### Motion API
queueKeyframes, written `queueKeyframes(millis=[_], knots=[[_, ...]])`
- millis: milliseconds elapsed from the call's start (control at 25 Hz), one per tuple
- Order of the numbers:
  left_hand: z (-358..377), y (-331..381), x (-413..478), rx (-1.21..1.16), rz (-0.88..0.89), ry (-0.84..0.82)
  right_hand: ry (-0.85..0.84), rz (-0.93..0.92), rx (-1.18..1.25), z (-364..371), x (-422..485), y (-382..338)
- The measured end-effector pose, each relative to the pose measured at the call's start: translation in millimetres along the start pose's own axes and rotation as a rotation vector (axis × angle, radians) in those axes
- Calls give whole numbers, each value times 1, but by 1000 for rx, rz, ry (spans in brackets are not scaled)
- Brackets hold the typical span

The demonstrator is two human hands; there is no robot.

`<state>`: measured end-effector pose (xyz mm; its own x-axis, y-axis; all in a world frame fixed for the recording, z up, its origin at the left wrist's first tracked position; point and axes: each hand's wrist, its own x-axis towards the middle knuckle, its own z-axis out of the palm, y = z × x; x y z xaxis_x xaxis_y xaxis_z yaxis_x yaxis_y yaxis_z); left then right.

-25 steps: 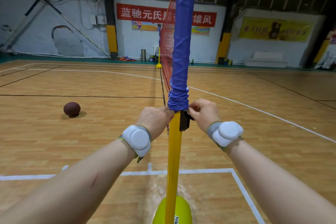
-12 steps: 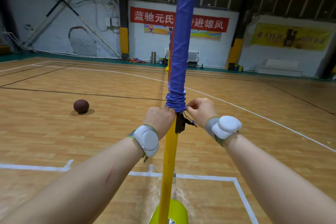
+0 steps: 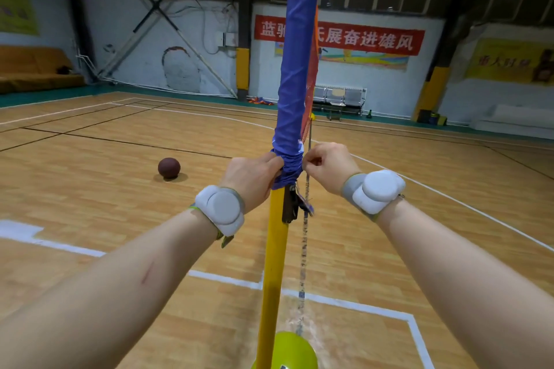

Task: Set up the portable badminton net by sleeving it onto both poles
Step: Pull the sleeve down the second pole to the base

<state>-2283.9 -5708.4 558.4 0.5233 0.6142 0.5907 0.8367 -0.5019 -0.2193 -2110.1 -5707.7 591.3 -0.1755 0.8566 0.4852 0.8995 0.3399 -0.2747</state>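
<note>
A yellow pole [image 3: 274,252] rises from a yellow-green base [image 3: 292,352] right in front of me. The net's blue sleeve [image 3: 295,78] covers the pole's upper part and bunches at its lower end. My left hand [image 3: 253,178] grips the bunched sleeve end from the left. My right hand [image 3: 328,166] pinches the sleeve's edge on the right side. The red mesh of the net [image 3: 311,81] runs away behind the sleeve toward a far pole, whose yellow base [image 3: 312,116] shows. A black clip [image 3: 290,204] sits on the pole just under the sleeve.
A dark red ball [image 3: 169,167] lies on the wooden court floor to the left. White court lines [image 3: 227,277] cross near the pole. Metal benches [image 3: 338,99] and a red banner [image 3: 359,39] line the far wall.
My view has turned left and drawn closer to the pole. Both hands stay at the bunched lower end of the sleeve, the right hand now pinching slightly higher beside it.
</note>
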Motion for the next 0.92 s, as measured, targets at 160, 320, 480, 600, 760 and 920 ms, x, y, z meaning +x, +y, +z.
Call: queueKeyframes(millis=[160, 320, 480, 600, 760, 920], knots=[[-15, -2, 18, -50, -63, 55, 35, -13, 18, -11, 10, 1], [-15, -2, 21, -31, -130, 7, 65, 70, 162, -4, 9, 0], [-14, -2, 20, -53, -190, -26, -24, 295, 493, 12, 0, 5], [-14, 1, 20, -9, -244, -75, -122, 489, 709, 24, -9, 3], [-11, 4, 17, 42, -220, -113, -185, 727, 819, 31, -4, -7], [-6, 2, 13, -76, -207, -112, -215, 846, 999, 28, -5, -10]])
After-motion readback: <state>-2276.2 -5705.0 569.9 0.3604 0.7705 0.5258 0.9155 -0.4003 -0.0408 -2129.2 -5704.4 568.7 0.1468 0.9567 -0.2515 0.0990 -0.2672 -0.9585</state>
